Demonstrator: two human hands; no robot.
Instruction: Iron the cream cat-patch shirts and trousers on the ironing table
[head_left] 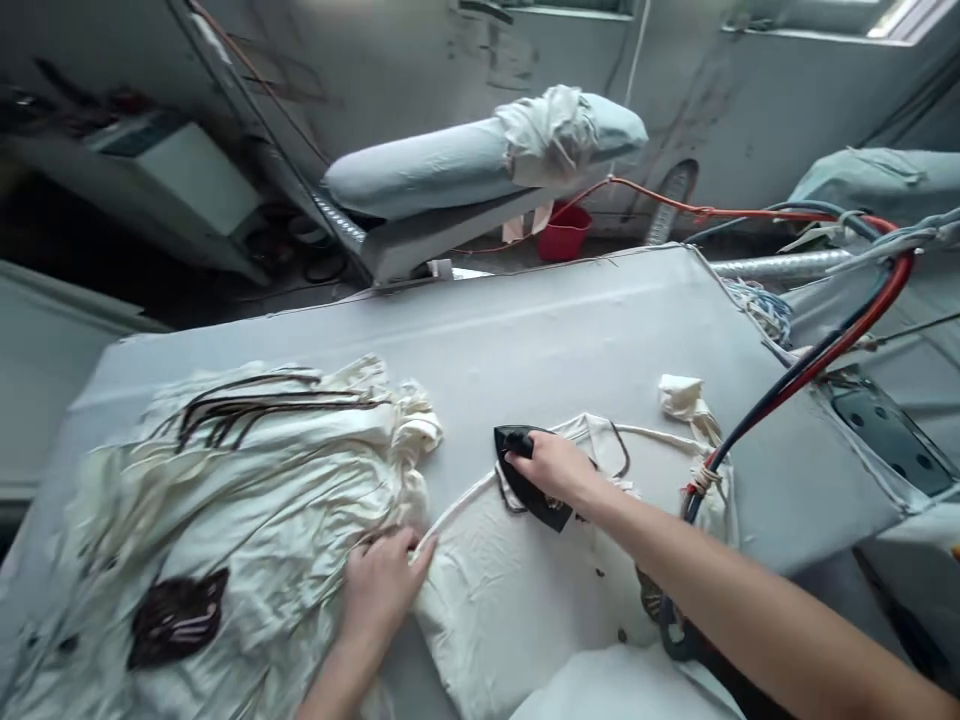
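My right hand point(556, 464) is closed around the handle of a black iron point(541, 500). The iron rests on the upper part of a cream garment point(517, 600) with dark trim, laid out on the padded table point(555, 330). At the garment's upper left edge, my left hand point(386, 570) pinches the end of a narrow cream strip that runs toward the iron. Left of that hand lies a heap of wrinkled cream garments point(292, 500) with dark brown edging. A dark brown patch point(180, 615) shows on the heap.
Red and dark hoses point(817, 350) hang at the right and come down close to my right forearm. Behind the table stands a narrow padded arm board point(435, 165). A red bucket point(564, 232) is on the floor. A dark panel point(889, 430) sits at the right.
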